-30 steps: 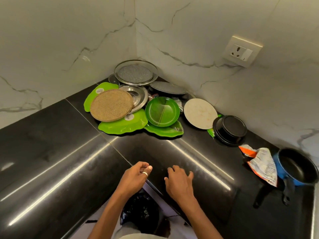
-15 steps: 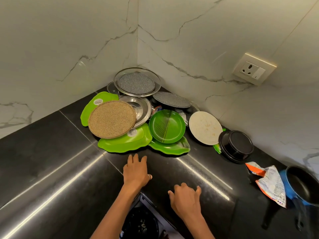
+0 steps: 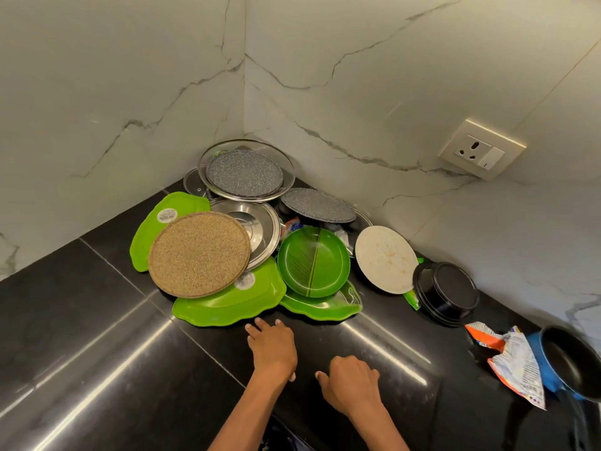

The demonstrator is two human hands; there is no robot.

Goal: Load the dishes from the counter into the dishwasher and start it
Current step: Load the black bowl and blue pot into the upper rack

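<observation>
A pile of dishes fills the corner of the black counter [image 3: 97, 336]. A brown speckled plate [image 3: 199, 254] lies on a steel plate [image 3: 257, 226] and on a light green leaf-shaped tray [image 3: 234, 304]. Right of them sit a dark green round plate [image 3: 313, 262], a white plate [image 3: 385, 259] and a black bowl [image 3: 447, 292]. Grey speckled plates [image 3: 244, 172] are stacked at the back. My left hand [image 3: 273, 348] is open, its fingertips just short of the leaf tray's front rim. My right hand [image 3: 349, 382] rests on the counter with fingers loosely curled, holding nothing.
A crumpled snack wrapper [image 3: 510, 359] and a blue pan with a black inside [image 3: 572, 362] lie at the right edge. A wall socket [image 3: 481, 149] is on the marble wall. The counter's inner corner edge runs under my wrists.
My left hand has stretched forward from the counter edge toward the green leaf tray, fingers spreading out. My right hand has stayed near the edge. The view has moved closer to the dishes.
</observation>
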